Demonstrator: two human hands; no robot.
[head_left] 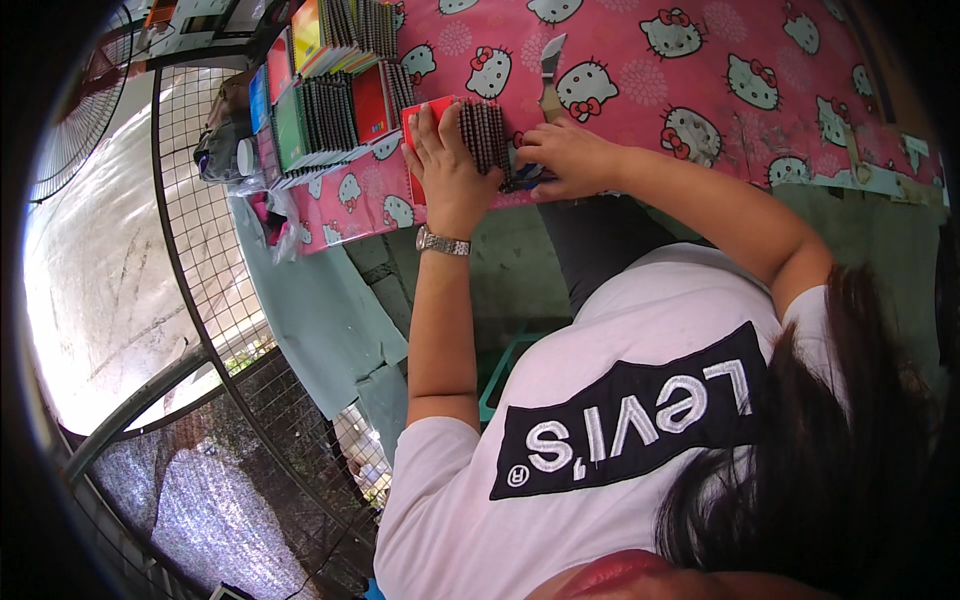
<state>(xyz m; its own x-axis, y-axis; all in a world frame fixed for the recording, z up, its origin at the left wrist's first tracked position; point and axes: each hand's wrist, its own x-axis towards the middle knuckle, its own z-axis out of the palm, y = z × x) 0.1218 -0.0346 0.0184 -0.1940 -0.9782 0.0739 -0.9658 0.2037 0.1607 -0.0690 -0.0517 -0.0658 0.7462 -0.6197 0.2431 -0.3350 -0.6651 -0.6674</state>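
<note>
A red-covered notebook [428, 112] with a dark spiral binding [484, 134] lies at the near edge of the table, on a pink cloth printed with cartoon cats [620, 95]. My left hand [447, 165], with a metal watch on its wrist, lies on the red cover and holds the notebook down, fingers beside the spiral. My right hand [566, 156] is at the near end of the spiral, its fingers pinched on a small dark tool [525, 180]. What kind of tool it is cannot be made out.
Stacks of spiral notebooks [325, 110] in green, red, blue and yellow stand at the table's left end. A cutter knife [551, 62] lies on the cloth beyond my right hand. A wire mesh panel [205, 260] stands to the left and a fan [75, 120] at far left.
</note>
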